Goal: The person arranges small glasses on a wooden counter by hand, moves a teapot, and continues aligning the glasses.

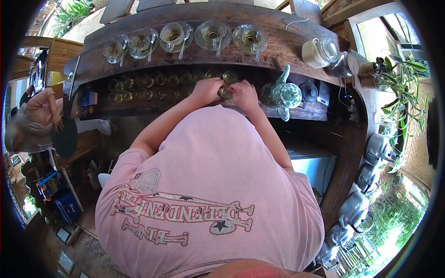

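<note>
My left hand (206, 89) and my right hand (244, 95) meet over the dark wooden shelf (303, 111), just below the counter. Between their fingers sits a small glass (225, 93) of amber liquid, and both hands close around it. A second small glass (230, 76) stands just behind it. To the left, rows of several small glasses (143, 88) fill the shelf. A green patterned teapot (281, 95) stands right next to my right hand.
Several glass cups on saucers with spoons (172, 34) line the upper counter (278, 48). A lidded jar (320, 52) stands at its right end. Metal kettles (378, 148) and a potted plant (398, 76) are on the right. Another person (39, 118) is at the far left.
</note>
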A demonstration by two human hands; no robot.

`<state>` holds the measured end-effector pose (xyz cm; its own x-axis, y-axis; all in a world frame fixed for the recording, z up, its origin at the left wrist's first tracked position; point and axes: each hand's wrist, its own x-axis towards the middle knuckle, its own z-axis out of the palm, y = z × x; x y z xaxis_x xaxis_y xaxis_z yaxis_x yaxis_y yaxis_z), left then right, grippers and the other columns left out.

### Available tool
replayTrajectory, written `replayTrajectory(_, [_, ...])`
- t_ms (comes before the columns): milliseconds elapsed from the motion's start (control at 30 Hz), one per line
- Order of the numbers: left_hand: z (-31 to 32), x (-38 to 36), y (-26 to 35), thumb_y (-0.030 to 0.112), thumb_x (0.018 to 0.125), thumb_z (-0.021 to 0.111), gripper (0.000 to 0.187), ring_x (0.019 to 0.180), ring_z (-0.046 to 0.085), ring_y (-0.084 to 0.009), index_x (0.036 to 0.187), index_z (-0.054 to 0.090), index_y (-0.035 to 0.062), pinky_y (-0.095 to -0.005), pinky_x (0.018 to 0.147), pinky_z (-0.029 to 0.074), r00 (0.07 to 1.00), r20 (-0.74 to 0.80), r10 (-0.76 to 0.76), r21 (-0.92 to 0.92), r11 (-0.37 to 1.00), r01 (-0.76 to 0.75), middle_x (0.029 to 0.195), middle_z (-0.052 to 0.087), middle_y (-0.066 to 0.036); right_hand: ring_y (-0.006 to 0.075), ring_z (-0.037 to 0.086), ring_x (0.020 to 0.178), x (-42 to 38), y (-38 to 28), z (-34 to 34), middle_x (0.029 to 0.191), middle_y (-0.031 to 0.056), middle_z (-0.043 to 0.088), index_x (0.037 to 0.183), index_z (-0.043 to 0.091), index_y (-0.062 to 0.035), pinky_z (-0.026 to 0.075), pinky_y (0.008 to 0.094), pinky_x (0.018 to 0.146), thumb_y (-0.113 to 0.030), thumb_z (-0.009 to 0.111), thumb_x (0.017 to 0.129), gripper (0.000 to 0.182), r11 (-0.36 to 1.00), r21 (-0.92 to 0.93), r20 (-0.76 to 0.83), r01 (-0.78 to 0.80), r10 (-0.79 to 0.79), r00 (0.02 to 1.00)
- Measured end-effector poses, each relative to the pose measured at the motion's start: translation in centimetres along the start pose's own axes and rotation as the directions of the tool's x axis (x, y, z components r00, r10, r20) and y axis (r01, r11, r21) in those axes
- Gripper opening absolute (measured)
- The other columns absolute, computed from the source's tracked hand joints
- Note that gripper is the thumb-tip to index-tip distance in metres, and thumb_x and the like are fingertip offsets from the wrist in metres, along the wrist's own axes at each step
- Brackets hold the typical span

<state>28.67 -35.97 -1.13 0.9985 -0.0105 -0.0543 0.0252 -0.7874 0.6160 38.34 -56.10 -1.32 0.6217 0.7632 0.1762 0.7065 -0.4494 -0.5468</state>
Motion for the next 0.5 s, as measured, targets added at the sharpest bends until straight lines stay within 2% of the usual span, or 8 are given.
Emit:
replayTrajectory(133, [-0.4, 0.2, 0.2, 0.034, 0.073, 0.093, 0.047, 0.106, 0.073, -0.0352, 0.111, 0.076, 0.0121, -0.0487, 0.087, 0.058, 1.000, 0.017, -0.025, 0.004, 1.000, 0.025, 0.110, 0.075, -0.009, 0.0292, 0.069, 0.098, 0.2, 0.5, 0.8, 0.092, 0.0030, 0.078, 0.090, 0.080, -0.0133, 0.056, 0.0482, 0.080, -0.020, 0.077, 0.088, 0.008, 0.999, 0.035, -0.010, 0.015, -0.015, 1.000])
replayTrajectory(200, [-0.3, -0.2, 0.5, 0.034, 0.072, 0.093, 0.048, 0.106, 0.073, -0.0352, 0.111, 0.076, 0.0119, -0.0486, 0.087, 0.058, 0.999, 0.025, -0.022, -0.003, 1.000, 0.022, 0.110, 0.074, -0.009, 0.0294, 0.070, 0.097, -0.1, 0.3, 0.9, 0.090, 0.0031, 0.077, 0.090, 0.079, -0.0132, 0.056, 0.0494, 0.081, -0.019, 0.076, 0.087, 0.007, 0.993, 0.091, 0.016, 0.080, -0.081, 0.997])
replayTrajectory(333, [-0.2, 0.0, 0.5, 0.033, 0.071, 0.093, 0.049, 0.105, 0.073, -0.0350, 0.111, 0.076, 0.0120, -0.0484, 0.087, 0.058, 1.000, -0.005, -0.022, -0.017, 1.000, 0.022, 0.109, 0.075, -0.009, 0.0299, 0.070, 0.096, 0.3, -0.1, 0.0, 0.091, 0.0029, 0.078, 0.089, 0.080, -0.0134, 0.057, 0.0511, 0.081, -0.018, 0.075, 0.088, 0.007, 1.000, 0.000, 0.023, -0.014, 0.014, 1.000])
replayTrajectory(400, [-0.3, 0.0, 0.4, 0.033, 0.070, 0.093, 0.049, 0.105, 0.073, -0.0350, 0.112, 0.076, 0.0122, -0.0482, 0.087, 0.059, 0.999, 0.001, -0.032, -0.014, 0.999, 0.032, 0.109, 0.075, -0.009, 0.0300, 0.070, 0.095, 0.2, 0.4, 0.7, 0.091, 0.0028, 0.078, 0.090, 0.080, -0.0143, 0.057, 0.0522, 0.081, -0.019, 0.075, 0.088, 0.007, 0.992, 0.121, 0.001, 0.020, -0.021, 1.000])
replayTrajectory(500, [-0.3, 0.2, 0.5, 0.033, 0.071, 0.093, 0.049, 0.105, 0.073, -0.0350, 0.112, 0.076, 0.0128, -0.0483, 0.087, 0.059, 0.999, 0.012, -0.040, -0.006, 0.999, 0.040, 0.109, 0.075, -0.009, 0.0296, 0.070, 0.095, -0.2, 0.3, 0.8, 0.092, 0.0029, 0.078, 0.090, 0.081, -0.0148, 0.057, 0.0520, 0.081, -0.018, 0.075, 0.088, 0.007, 0.998, 0.049, 0.013, 0.037, -0.038, 0.999])
